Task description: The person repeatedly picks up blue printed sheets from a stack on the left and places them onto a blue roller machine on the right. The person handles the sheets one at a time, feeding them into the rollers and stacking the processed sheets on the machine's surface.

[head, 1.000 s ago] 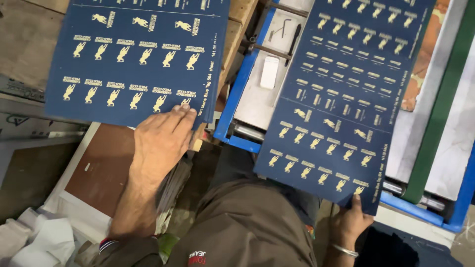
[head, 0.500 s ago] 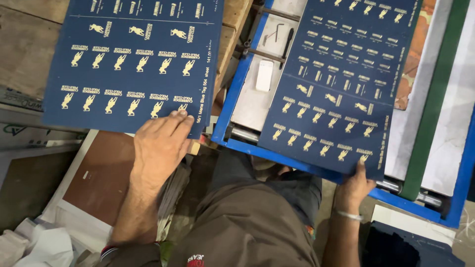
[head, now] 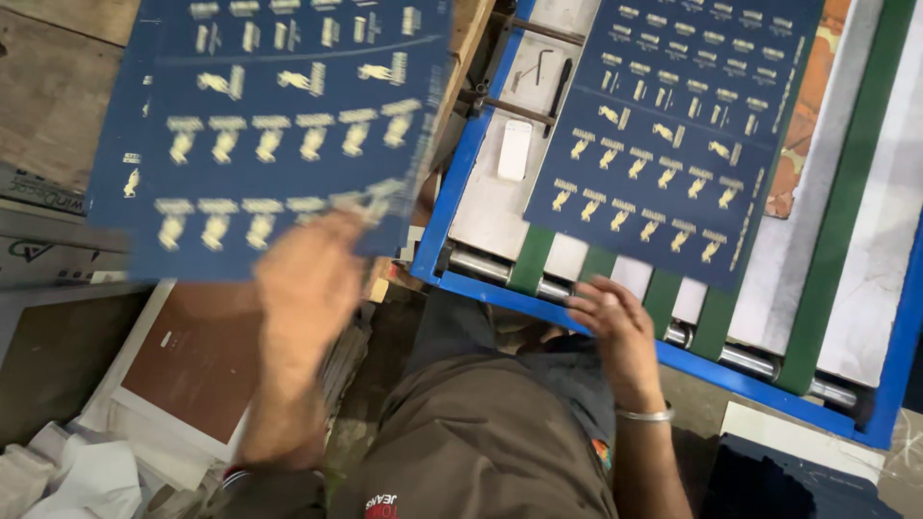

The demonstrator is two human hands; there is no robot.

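From the head view, the left hand (head: 308,288), blurred, gripped the near edge of a blue sheet (head: 279,135) over the stack on the left. The right hand (head: 615,322) lay open-fingered at another sheet (head: 673,135) on the feeder (head: 461,183), apparently squaring it; feeding looked next, needing straight alignment.

A small white block (head: 514,149) and a bent metal key (head: 544,65) are lying on the grey tray, a brown board (head: 197,360) is sitting low down, and crumpled white paper (head: 91,481) is piling in the corner.
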